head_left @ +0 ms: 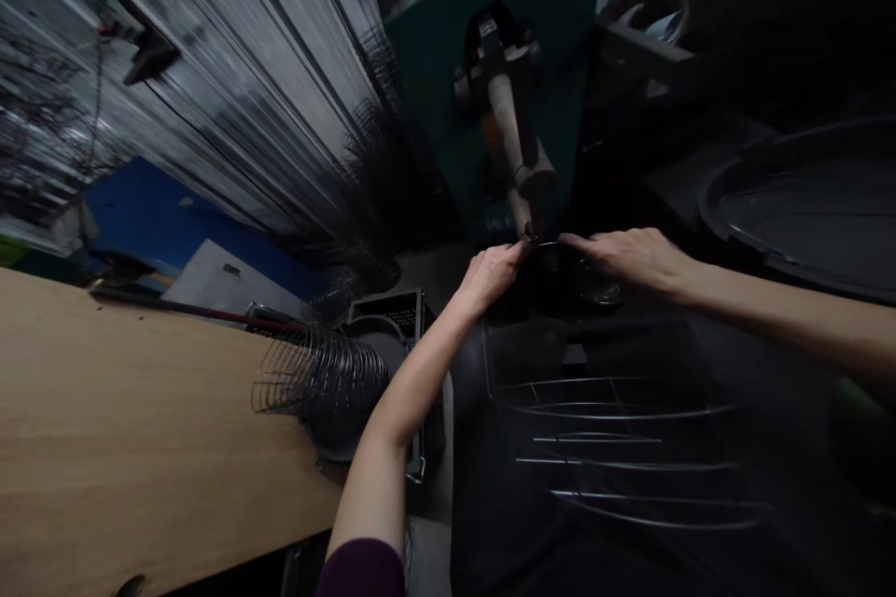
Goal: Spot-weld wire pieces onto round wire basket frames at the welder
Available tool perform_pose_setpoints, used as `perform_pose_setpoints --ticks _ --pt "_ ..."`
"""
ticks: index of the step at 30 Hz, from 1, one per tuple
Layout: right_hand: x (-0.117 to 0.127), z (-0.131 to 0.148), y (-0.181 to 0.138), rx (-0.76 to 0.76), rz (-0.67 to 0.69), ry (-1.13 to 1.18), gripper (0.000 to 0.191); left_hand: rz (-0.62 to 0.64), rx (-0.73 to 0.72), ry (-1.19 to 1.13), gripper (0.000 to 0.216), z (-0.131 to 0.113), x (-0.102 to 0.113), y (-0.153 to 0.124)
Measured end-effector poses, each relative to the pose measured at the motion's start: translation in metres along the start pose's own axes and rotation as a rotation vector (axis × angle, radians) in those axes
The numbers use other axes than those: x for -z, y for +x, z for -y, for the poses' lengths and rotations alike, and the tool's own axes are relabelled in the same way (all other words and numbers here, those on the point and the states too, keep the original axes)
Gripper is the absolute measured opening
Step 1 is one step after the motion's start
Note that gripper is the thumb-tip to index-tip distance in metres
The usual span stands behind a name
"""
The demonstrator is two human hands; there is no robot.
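My left hand [490, 272] and my right hand [630, 258] meet at a thin wire ring [550, 244] held under the tip of a copper-coloured electrode arm [514, 149] on a green machine [490, 65]. The left fingers pinch the ring's left side. The right fingers rest along its right side. Below the hands hangs a wire frame [616, 448] made of several curved and straight rods, blurred and dim. Whether the ring is joined to the frame cannot be told.
A wooden tabletop [126, 429] lies to the left, with a stack of wire rings [318, 373] at its right edge over a dark crate [392, 317]. Bundles of long metal rods [245, 65] lean behind. A large dark tub [805, 205] sits at right.
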State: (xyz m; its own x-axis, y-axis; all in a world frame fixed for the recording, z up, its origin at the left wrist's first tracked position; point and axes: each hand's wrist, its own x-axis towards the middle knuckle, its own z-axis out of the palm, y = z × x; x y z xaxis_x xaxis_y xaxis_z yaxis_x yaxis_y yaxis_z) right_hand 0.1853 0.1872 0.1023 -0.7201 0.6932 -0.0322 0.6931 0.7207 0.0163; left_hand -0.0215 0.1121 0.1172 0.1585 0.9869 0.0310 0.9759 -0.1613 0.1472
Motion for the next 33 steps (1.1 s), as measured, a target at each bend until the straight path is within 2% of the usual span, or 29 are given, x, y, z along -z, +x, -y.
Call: perform_pose_setpoints --ticks 6,15,19,25,33 --pt "0.020 0.000 0.012 -0.028 0.117 0.053 0.052 0.010 0.012 -0.015 0.035 0.010 0.003 0.016" --pt "0.013 -0.004 0.019 -0.047 0.141 0.068 0.053 -0.024 -0.008 -0.104 0.030 0.017 -0.005 0.018" --pt "0.014 -0.004 0.022 -0.095 0.105 0.088 0.050 -0.043 0.015 -0.126 0.030 0.017 -0.004 0.017" --pt "0.015 -0.002 0.027 -0.078 0.112 0.094 0.048 -0.041 0.055 -0.109 0.028 0.019 -0.002 0.014" --pt "0.019 -0.003 0.025 -0.069 0.103 0.168 0.045 -0.046 0.047 -0.241 0.030 0.026 -0.002 0.013"
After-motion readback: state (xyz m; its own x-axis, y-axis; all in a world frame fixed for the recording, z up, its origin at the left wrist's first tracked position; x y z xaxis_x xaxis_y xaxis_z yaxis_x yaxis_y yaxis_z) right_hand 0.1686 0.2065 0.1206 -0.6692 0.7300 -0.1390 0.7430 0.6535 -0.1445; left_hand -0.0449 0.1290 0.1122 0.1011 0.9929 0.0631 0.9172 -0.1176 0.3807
